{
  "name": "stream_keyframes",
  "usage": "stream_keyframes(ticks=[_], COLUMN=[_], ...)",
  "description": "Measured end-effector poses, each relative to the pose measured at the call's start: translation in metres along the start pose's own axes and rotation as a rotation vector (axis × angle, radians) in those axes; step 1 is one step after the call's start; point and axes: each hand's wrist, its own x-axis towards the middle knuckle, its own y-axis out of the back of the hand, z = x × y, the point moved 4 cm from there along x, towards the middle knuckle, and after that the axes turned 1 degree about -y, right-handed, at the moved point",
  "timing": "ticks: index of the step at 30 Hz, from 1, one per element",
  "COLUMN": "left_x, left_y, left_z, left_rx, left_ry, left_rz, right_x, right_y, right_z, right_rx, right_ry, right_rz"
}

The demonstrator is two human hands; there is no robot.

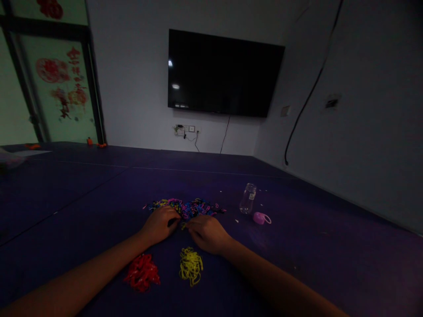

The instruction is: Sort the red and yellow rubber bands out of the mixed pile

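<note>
Head view: I record both hands resting on the dark purple worktop [313, 246], at the near edge of a mixed pile of coloured loops [187, 207]; the left hand [160, 224] lies with its fingers curled down onto the pile's edge, and I cannot tell whether they grip anything; the right hand [206, 232] sits just beside it, its fingers pinched on what appears to be a yellow loop [183, 226], though it is small and dim. Nearer the body, between the forearms, I note a red heap [142, 272] and a yellow heap [191, 265], set apart from each other. To the right of the mixed pile stands a clear bottle [247, 198], with a pink cap [261, 218] lying just beside it. A dark wall screen [224, 72] hangs beyond.
</note>
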Motion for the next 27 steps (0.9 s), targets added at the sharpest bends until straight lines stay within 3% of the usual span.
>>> stream_keyframes(ticks=[13,27], left_x=[0.0,-0.001], left_y=[-0.003,-0.002], left_z=[-0.005,-0.011], left_rx=[-0.006,0.078], left_ry=[0.014,0.087], left_rz=[-0.004,0.077], right_x=[0.001,0.001], right_y=[0.001,0.0], right_z=[-0.002,-0.001], right_rx=[0.028,0.045], right_ry=[0.019,0.012], right_rz=[-0.066,-0.073])
